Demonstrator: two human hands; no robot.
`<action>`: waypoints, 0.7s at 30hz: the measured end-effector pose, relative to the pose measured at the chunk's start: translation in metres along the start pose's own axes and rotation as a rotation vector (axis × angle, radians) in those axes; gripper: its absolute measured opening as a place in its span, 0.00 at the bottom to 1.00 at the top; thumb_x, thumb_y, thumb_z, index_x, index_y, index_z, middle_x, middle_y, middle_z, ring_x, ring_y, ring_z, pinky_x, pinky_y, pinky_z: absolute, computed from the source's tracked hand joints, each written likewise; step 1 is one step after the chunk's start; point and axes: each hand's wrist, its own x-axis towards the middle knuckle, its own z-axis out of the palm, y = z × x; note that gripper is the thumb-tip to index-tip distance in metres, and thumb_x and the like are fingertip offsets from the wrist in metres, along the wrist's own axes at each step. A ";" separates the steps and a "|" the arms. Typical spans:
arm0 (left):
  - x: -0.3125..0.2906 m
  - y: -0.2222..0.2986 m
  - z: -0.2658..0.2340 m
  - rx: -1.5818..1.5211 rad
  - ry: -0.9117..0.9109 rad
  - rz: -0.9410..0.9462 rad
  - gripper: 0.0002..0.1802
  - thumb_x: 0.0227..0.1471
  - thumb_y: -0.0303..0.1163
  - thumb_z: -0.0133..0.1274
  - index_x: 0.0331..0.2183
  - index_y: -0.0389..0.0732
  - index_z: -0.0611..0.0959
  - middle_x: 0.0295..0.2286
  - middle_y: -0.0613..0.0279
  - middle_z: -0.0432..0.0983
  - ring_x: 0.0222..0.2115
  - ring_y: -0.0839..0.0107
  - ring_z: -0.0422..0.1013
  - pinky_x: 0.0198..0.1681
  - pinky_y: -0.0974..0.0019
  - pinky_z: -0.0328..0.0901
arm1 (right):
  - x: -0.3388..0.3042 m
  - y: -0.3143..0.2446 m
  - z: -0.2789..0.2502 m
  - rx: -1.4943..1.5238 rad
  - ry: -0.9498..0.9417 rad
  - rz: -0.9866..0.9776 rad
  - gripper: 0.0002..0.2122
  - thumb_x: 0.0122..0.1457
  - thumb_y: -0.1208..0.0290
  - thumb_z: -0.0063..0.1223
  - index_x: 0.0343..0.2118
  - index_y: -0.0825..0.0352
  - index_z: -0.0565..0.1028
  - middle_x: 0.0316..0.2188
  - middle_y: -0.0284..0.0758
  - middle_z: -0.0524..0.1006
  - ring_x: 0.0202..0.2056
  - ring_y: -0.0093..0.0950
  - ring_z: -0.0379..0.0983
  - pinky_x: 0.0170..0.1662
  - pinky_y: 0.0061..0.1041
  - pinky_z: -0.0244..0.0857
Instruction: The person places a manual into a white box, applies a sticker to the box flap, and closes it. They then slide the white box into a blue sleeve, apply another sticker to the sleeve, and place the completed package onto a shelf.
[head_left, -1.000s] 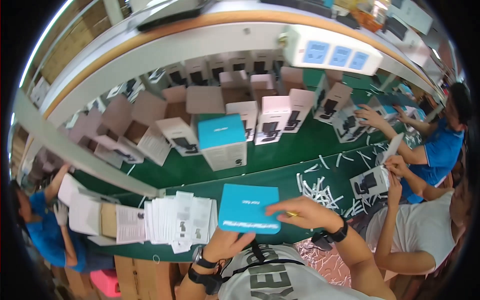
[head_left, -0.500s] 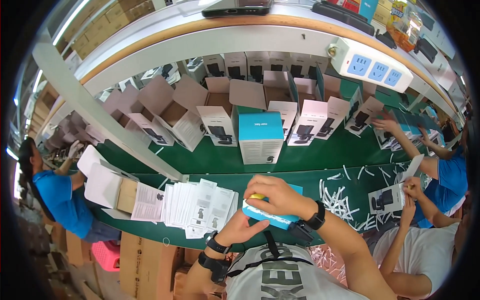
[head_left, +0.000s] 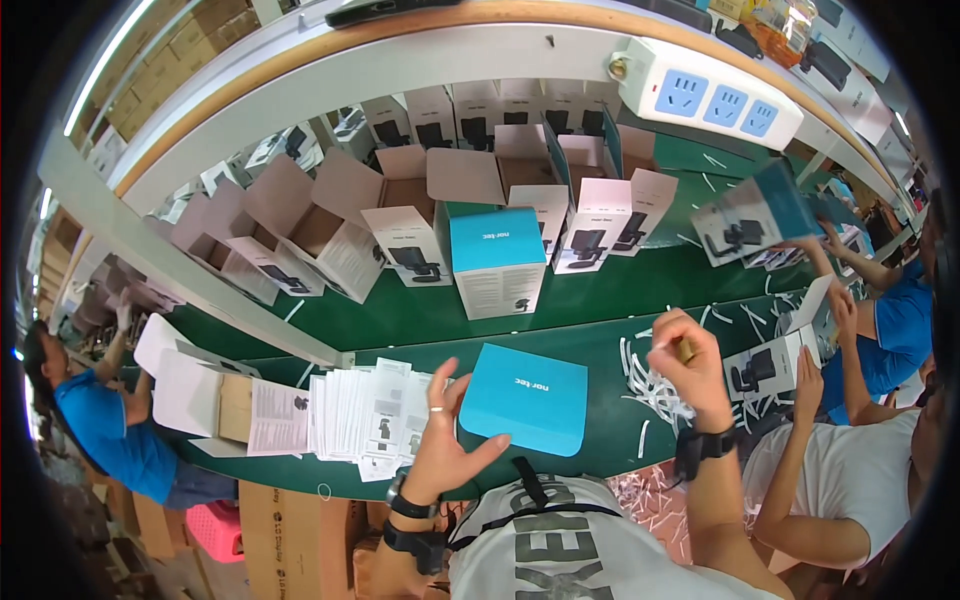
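1. Showing its flat, smooth teal top, the box (head_left: 525,398) was near the desk's (head_left: 610,432) front edge; left hand (head_left: 443,440) spread wide, thumb at its near side.
2. Right hand (head_left: 690,362) curled beside thin white paper strips (head_left: 652,388); grip unclear.
3. Likely risk: light thumb contact could have let the box slip over that front edge.

A long green tabletop (head_left: 410,320) carries a row of white cardboard boxes with raised flaps (head_left: 405,235) and a teal-topped, white-sided box (head_left: 496,280) standing just before them. Nearer lie a fanned pile of white printed leaflets (head_left: 345,412) and scattered thin white strips (head_left: 652,392).
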 end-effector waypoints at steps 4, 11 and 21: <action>0.006 -0.019 -0.021 0.206 -0.042 0.056 0.44 0.45 0.30 0.74 0.63 0.37 0.75 0.57 0.48 0.71 0.59 0.49 0.69 0.63 0.53 0.63 | -0.047 0.003 0.006 -0.473 -0.295 0.046 0.27 0.54 0.76 0.72 0.59 0.64 0.77 0.42 0.34 0.82 0.39 0.24 0.76 0.41 0.23 0.72; -0.015 -0.055 -0.004 0.484 0.191 0.234 0.37 0.40 0.31 0.78 0.54 0.41 0.85 0.43 0.55 0.73 0.46 0.54 0.74 0.51 0.56 0.71 | -0.080 0.059 0.119 -0.484 0.028 -0.279 0.33 0.51 0.74 0.74 0.63 0.55 0.77 0.41 0.36 0.80 0.32 0.30 0.78 0.31 0.27 0.72; -0.007 -0.043 -0.042 0.880 0.054 0.445 0.41 0.40 0.44 0.77 0.56 0.43 0.84 0.46 0.50 0.70 0.52 0.42 0.69 0.56 0.43 0.67 | -0.062 0.067 0.130 -0.685 0.022 -0.377 0.27 0.48 0.75 0.76 0.54 0.56 0.83 0.50 0.35 0.79 0.26 0.27 0.71 0.28 0.25 0.68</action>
